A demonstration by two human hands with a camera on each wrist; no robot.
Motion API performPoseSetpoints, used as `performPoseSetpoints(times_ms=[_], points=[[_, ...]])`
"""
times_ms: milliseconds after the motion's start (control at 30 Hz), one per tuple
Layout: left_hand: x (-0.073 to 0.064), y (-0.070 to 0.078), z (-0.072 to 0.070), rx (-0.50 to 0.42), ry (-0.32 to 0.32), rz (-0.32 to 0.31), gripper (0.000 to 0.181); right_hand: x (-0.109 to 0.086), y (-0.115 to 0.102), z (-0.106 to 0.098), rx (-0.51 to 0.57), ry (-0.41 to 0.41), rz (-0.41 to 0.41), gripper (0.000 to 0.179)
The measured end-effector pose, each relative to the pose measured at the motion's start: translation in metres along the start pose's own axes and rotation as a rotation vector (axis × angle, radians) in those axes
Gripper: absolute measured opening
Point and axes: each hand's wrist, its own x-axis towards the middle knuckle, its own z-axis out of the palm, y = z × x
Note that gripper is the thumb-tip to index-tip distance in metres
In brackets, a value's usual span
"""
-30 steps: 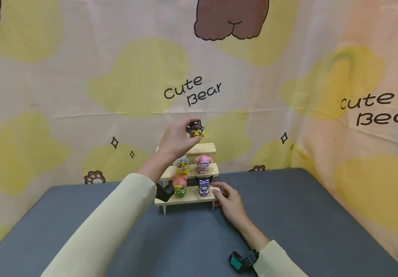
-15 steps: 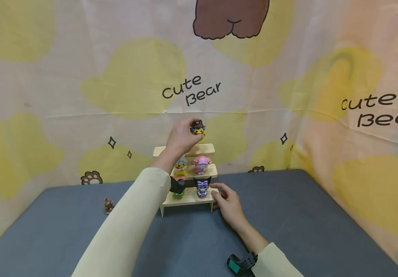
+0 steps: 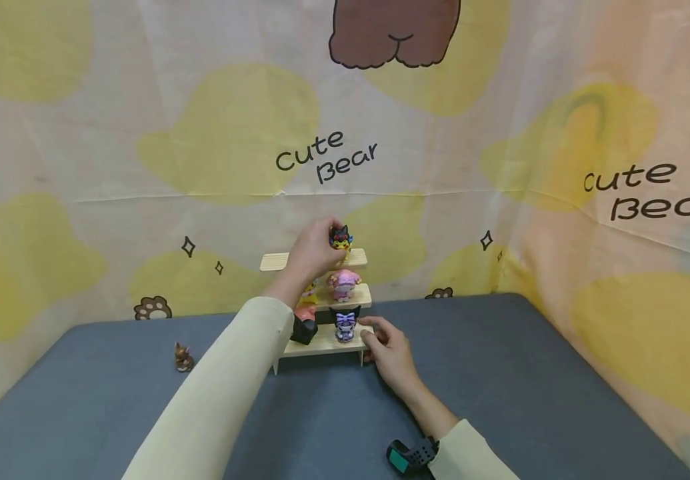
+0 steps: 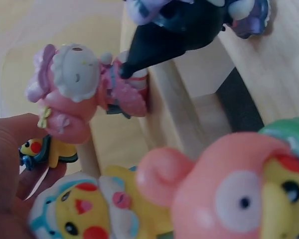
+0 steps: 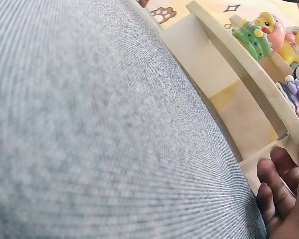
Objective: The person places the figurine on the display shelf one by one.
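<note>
In the head view my left hand point(image 3: 310, 248) pinches a small yellow figurine with a black hat point(image 3: 341, 238), upright at the right part of the top tier of a wooden three-tier stand point(image 3: 327, 345). The left wrist view shows that yellow figurine between thumb and fingers, partly behind a pink figurine point(image 4: 74, 89). My right hand point(image 3: 394, 353) grips the right end of the lowest tier, with its fingers point(image 5: 274, 179) curled beneath the edge in the right wrist view.
A purple-and-black figurine point(image 3: 345, 325) stands on the lowest tier beside a pink-hooded one point(image 5: 274, 32), largely behind my left sleeve. A white-hooded yellow figurine point(image 4: 82, 209) shares the middle tier with the pink one. A brown figurine point(image 3: 183, 358) stands on the grey table at left.
My left hand has moved slightly right, then lowered the yellow figurine to the top tier. The brown figurine has come into view past my sleeve. My right hand keeps its grip on the stand.
</note>
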Motion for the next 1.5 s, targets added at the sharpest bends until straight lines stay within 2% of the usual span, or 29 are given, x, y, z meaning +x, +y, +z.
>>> performPoseSetpoints(times_ms=[167, 367, 533, 733, 800, 900, 1033, 1167, 1267, 1400, 1500], points=[[-0.004, -0.005, -0.004, 0.008, -0.021, -0.007, 0.048, -0.006, -0.008, 0.005, 0.010, -0.002, -0.017, 0.021], [-0.009, -0.010, -0.007, 0.014, -0.024, -0.035, 0.056, -0.006, -0.003, 0.013, 0.019, -0.014, -0.012, 0.021], [-0.018, -0.012, -0.018, -0.005, -0.013, -0.070, 0.062, -0.004, 0.000, 0.017, -0.002, -0.006, 0.001, 0.021], [-0.042, -0.011, -0.044, -0.019, 0.031, -0.082, 0.056, 0.011, 0.020, 0.014, -0.030, -0.007, -0.007, 0.022], [-0.052, -0.012, -0.053, -0.035, 0.041, -0.070, 0.052, 0.016, 0.029, 0.011, -0.028, -0.012, -0.010, 0.022], [-0.073, -0.018, -0.065, -0.044, 0.070, -0.055, 0.046, 0.018, 0.030, 0.006, -0.026, -0.016, -0.023, 0.023], [-0.102, -0.035, -0.075, -0.020, 0.108, -0.074, 0.041, 0.019, 0.031, 0.001, -0.037, -0.015, -0.032, 0.025], [-0.129, -0.061, -0.082, 0.055, 0.122, -0.123, 0.040, 0.019, 0.032, -0.002, -0.046, -0.023, -0.029, 0.026], [-0.148, -0.082, -0.088, 0.113, 0.166, -0.161, 0.039, 0.019, 0.032, -0.001, -0.044, -0.028, -0.025, 0.026], [-0.170, -0.104, -0.095, 0.162, 0.226, -0.201, 0.038, 0.017, 0.031, 0.002, -0.045, -0.026, -0.012, 0.025], [-0.182, -0.118, -0.101, 0.182, 0.222, -0.212, 0.038, 0.015, 0.030, 0.005, -0.039, -0.024, -0.006, 0.024]])
